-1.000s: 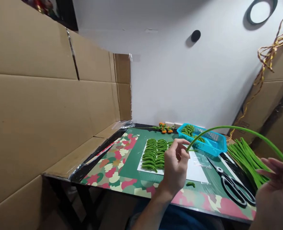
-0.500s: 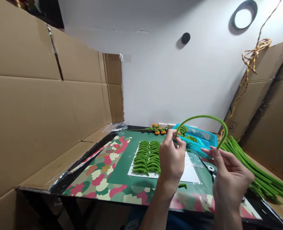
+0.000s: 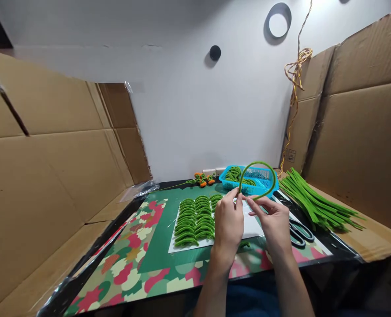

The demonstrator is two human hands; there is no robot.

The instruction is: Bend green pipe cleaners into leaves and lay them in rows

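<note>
Both hands pinch one green stem (image 3: 259, 163) into a loop, held up above the white sheet (image 3: 253, 226).

The left hand (image 3: 228, 222) is closed on one end and the right hand (image 3: 274, 220) on the other, thumb against fingertips, while the arc rises in front of the blue basket (image 3: 272, 188). The risk, as I read it: the stem looks springy, so a loosened pinch could let an end whip free, scattering the curved green pieces (image 3: 195, 215) or knocking the basket just behind. The count: one stem in hand, one basket, one pair of scissors (image 3: 299, 233) beside the right hand, three columns of curved pieces packed too tightly to count singly, one loose piece (image 3: 244, 243) on the surface (image 3: 142, 259), and one bundle of straight stems (image 3: 314, 202), too many to count.
</note>
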